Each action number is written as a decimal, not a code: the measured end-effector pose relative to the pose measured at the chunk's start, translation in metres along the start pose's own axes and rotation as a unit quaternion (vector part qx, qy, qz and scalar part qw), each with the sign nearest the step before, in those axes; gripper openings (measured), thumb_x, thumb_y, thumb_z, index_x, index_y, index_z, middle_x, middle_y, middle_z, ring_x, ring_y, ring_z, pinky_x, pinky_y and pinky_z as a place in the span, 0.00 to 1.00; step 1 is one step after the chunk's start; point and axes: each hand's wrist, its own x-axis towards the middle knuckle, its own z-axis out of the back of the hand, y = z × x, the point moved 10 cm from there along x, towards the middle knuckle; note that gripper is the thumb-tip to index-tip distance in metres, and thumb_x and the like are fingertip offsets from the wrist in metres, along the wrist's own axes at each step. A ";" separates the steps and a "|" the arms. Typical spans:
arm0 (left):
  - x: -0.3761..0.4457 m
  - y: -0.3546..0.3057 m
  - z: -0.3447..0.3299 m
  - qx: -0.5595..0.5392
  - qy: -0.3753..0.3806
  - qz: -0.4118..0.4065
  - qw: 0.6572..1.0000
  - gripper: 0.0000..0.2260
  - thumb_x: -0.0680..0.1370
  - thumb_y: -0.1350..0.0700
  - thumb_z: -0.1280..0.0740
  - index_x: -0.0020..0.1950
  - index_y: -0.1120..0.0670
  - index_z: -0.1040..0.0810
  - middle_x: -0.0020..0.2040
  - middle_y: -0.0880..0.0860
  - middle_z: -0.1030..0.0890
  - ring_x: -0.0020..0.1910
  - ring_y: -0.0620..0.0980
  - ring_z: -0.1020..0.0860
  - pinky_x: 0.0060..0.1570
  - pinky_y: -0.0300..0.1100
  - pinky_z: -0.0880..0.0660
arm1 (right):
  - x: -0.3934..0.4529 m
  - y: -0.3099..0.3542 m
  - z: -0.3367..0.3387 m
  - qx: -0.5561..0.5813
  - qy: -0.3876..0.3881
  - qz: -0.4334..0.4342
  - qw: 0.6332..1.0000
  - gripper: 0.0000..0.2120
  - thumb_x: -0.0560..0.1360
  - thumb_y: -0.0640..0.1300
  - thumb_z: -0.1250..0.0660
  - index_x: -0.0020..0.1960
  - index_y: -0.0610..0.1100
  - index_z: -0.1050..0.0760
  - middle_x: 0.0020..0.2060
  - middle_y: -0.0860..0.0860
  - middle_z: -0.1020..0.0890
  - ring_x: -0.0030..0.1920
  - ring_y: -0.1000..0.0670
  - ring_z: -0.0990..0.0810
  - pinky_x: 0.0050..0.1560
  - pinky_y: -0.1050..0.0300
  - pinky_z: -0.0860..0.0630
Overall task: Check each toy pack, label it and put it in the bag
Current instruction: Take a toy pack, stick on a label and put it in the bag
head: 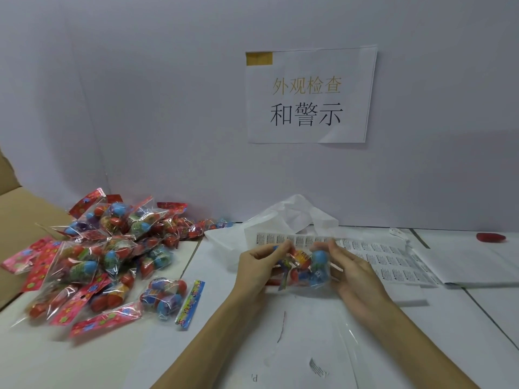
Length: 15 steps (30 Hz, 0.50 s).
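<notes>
Both forearms reach in from bottom edge over white table (pixel 84 360). Left hand (pixel 257 269) and right hand (pixel 352 272) grip one toy pack (pixel 304 269) between them, fingers curled on its ends, held just above table. Pack contents blurred, seemingly blue and red egg shapes. Label sheet (pixel 390 262) lies just behind hands; white bag (pixel 283 220) crumpled beyond it. Heap of toy packs (pixel 106 248) on left. Paper sign (pixel 309 95) taped to wall.

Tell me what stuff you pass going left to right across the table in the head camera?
pile of toy packs → left hand → toy pack → right hand → sheet of warning labels → small red thing
</notes>
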 end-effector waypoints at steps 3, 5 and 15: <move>0.000 0.000 0.012 -0.031 -0.038 -0.003 0.999 0.13 0.73 0.50 0.24 0.51 0.58 0.12 0.51 0.59 0.12 0.51 0.59 0.13 0.51 0.53 0.15 | -0.005 -0.003 -0.012 -0.020 0.053 -0.023 0.998 0.18 0.80 0.49 0.31 0.65 0.40 0.19 0.57 0.40 0.14 0.53 0.39 0.13 0.48 0.47 0.15; 0.001 -0.003 0.021 -0.043 -0.055 -0.016 0.997 0.12 0.76 0.52 0.25 0.51 0.60 0.12 0.51 0.60 0.13 0.52 0.60 0.13 0.53 0.53 0.16 | -0.009 -0.007 -0.020 -0.059 0.099 -0.038 0.993 0.19 0.79 0.44 0.29 0.68 0.40 0.23 0.58 0.38 0.15 0.57 0.36 0.14 0.56 0.44 0.16; -0.004 0.000 -0.012 0.028 0.072 0.007 0.997 0.16 0.79 0.45 0.27 0.56 0.57 0.13 0.54 0.60 0.13 0.53 0.62 0.14 0.56 0.57 0.17 | -0.009 -0.004 -0.022 -0.140 0.092 -0.007 0.986 0.12 0.82 0.47 0.33 0.59 0.42 0.16 0.52 0.37 0.14 0.47 0.41 0.14 0.46 0.52 0.18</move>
